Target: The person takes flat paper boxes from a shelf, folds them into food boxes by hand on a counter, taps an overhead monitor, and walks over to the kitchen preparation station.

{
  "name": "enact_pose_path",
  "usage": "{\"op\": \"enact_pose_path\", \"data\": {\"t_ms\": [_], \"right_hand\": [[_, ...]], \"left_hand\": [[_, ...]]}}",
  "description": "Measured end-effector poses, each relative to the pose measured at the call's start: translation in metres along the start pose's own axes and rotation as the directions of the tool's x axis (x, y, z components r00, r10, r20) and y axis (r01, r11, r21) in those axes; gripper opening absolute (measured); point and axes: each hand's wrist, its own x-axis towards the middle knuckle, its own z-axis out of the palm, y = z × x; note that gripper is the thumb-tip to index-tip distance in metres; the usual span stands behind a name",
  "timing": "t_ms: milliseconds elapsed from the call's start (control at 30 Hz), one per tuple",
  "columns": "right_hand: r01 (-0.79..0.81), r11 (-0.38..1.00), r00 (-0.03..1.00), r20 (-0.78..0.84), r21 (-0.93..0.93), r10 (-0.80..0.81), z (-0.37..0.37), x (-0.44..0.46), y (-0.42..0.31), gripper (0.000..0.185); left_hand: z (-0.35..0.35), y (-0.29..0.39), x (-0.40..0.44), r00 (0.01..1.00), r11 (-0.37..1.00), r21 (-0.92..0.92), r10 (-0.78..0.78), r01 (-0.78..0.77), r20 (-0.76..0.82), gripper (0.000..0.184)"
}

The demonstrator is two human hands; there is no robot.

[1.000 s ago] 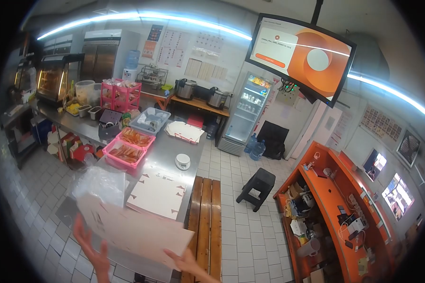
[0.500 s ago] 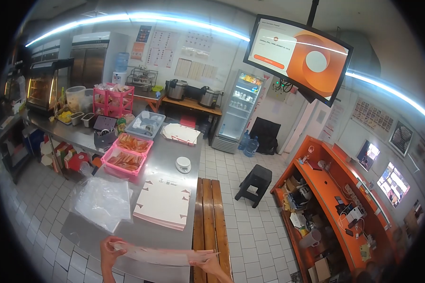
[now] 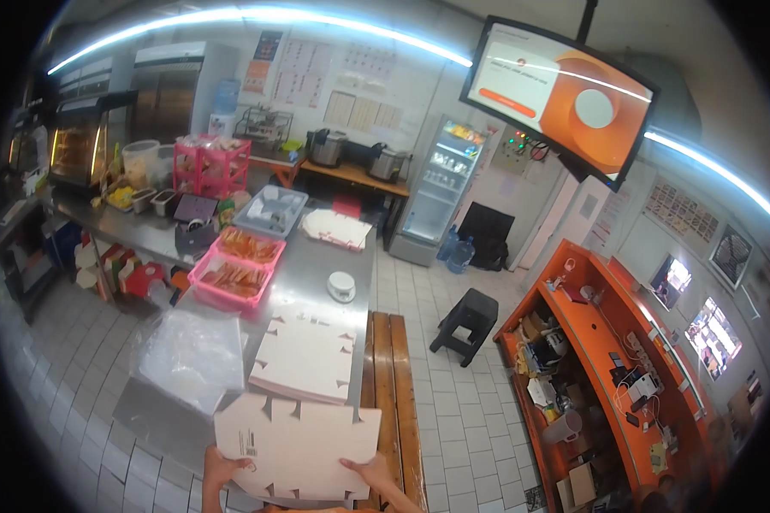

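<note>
A flat, pale cardboard box blank with notched edges and small print is spread face-up at the near end of the steel table. My left hand grips its left edge, the thumb lying on top. On the right side, my right hand holds the blank the same way, thumb over the surface. Just beyond it lies a stack of similar blanks. Left of that stack is a heap of clear plastic bags. The fingers beneath the blank are hidden.
Farther along the steel table are a white kitchen scale, pink trays of packed food, a blue-grey bin and more white cardboard. A wooden bench runs along the right side. A black stool stands beyond it.
The blank has turned from nearly edge-on to broad side up, its far edge now near the stack. Both hands still hold its sides. The head view has shifted slightly.
</note>
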Motion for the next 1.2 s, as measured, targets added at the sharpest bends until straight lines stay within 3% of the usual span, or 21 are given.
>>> {"op": "enact_pose_path", "data": {"t_ms": [100, 133, 167, 200, 233, 267, 300, 367, 400, 433, 467, 500, 567, 700, 767, 833, 900, 1033, 1100, 1167, 1200], "right_hand": [[-0.040, 0.996, 0.999, -0.006, -0.085, 0.039, 0.020, 0.023, 0.045, 0.051], [0.001, 0.998, 0.995, 0.096, -0.063, 0.005, 0.017, 0.020, 0.025, 0.055], [0.150, 0.968, 0.980, 0.160, -0.203, -0.119, 0.016, 0.031, 0.035, 0.056], [0.158, 0.964, 0.978, 0.170, -0.216, -0.123, 0.014, 0.040, 0.027, 0.051], [0.085, 0.866, 0.990, 0.140, -0.493, -0.018, 0.007, 0.045, -0.007, 0.044], [0.209, 0.826, 0.972, 0.016, -0.524, -0.235, 0.012, 0.058, -0.020, 0.038], [0.412, 0.738, 0.847, -0.073, -0.534, -0.526, 0.018, 0.092, -0.004, 0.038], [0.511, 0.696, 0.834, 0.094, -0.505, -0.544, 0.029, 0.130, -0.056, 0.038], [0.498, 0.702, 0.861, 0.194, -0.508, -0.470, 0.041, 0.149, -0.071, 0.042], [0.675, 0.572, 0.726, 0.285, -0.466, -0.625, 0.058, 0.172, -0.072, 0.051], [0.670, 0.540, 0.741, 0.406, -0.509, -0.536, 0.072, 0.197, -0.072, 0.069], [0.673, 0.550, 0.739, 0.423, -0.494, -0.525, 0.084, 0.207, -0.078, 0.069], [0.578, 0.229, 0.797, 0.481, -0.783, -0.366, 0.108, 0.222, -0.087, 0.085], [0.591, 0.193, 0.806, 0.563, -0.784, -0.182, 0.109, 0.235, -0.100, 0.092], [0.674, 0.188, 0.739, 0.652, -0.714, -0.170, 0.104, 0.245, -0.098, 0.091], [0.711, 0.090, 0.699, 0.685, -0.698, -0.205, 0.099, 0.245, -0.104, 0.079], [0.763, 0.088, 0.645, 0.744, -0.640, -0.174, 0.096, 0.249, -0.112, 0.063], [0.754, 0.080, 0.653, 0.731, -0.652, -0.200, 0.093, 0.252, -0.124, 0.053], [0.719, 0.045, 0.625, 0.618, -0.693, -0.477, 0.079, 0.253, -0.134, 0.052], [0.719, 0.116, 0.595, 0.519, -0.686, -0.614, 0.041, 0.248, -0.170, 0.049], [0.737, 0.223, 0.618, 0.503, -0.638, -0.605, 0.021, 0.227, -0.199, 0.047]], "left_hand": [[-0.008, -0.035, 0.002, 0.996, 0.964, 0.266, 0.018, 0.007, -0.089, 0.046], [-0.010, -0.040, 0.001, 0.995, 0.940, 0.340, 0.007, 0.027, -0.099, 0.048], [-0.017, -0.058, 0.000, 0.993, 0.934, 0.354, -0.008, 0.048, -0.115, 0.049], [-0.022, -0.065, -0.006, 0.985, 0.947, 0.300, -0.068, 0.113, -0.156, 0.048], [-0.025, -0.063, -0.016, 0.973, 0.956, 0.243, -0.119, 0.166, -0.197, 0.047], [-0.029, -0.057, -0.027, 0.972, 0.954, 0.256, -0.102, 0.156, -0.211, 0.046], [-0.031, -0.049, -0.033, 0.973, 0.953, 0.270, -0.074, 0.134, -0.221, 0.045], [-0.034, -0.040, -0.041, 0.955, 0.954, 0.234, -0.122, 0.189, -0.272, 0.046], [-0.037, -0.037, -0.046, 0.943, 0.960, 0.195, -0.137, 0.202, -0.303, 0.046], [-0.041, -0.039, -0.046, 0.935, 0.952, 0.201, -0.160, 0.231, -0.316, 0.046], [-0.042, -0.044, -0.044, 0.941, 0.955, 0.220, -0.121, 0.197, -0.317, 0.046], [-0.045, -0.045, -0.044, 0.945, 0.958, 0.238, -0.082, 0.163, -0.317, 0.046], [-0.043, -0.040, -0.041, 0.936, 0.962, 0.205, -0.105, 0.181, -0.335, 0.046], [-0.046, -0.044, -0.031, 0.945, 0.969, 0.141, -0.155, 0.201, -0.287, 0.045], [-0.049, -0.041, -0.025, 0.950, 0.959, 0.192, -0.154, 0.210, -0.273, 0.044], [-0.053, -0.039, -0.021, 0.946, 0.961, 0.008, -0.270, 0.276, -0.177, 0.043], [-0.053, -0.037, -0.021, 0.947, 0.961, 0.011, -0.271, 0.277, -0.170, 0.043], [-0.053, -0.044, -0.023, 0.944, 0.964, -0.027, -0.265, 0.265, -0.197, 0.043], [-0.056, -0.051, -0.022, 0.947, 0.965, -0.053, -0.261, 0.256, -0.185, 0.045], [-0.054, -0.052, -0.025, 0.948, 0.963, -0.086, -0.268, 0.256, -0.173, 0.046], [-0.054, -0.049, -0.024, 0.953, 0.968, -0.069, -0.251, 0.243, -0.169, 0.047]]}}
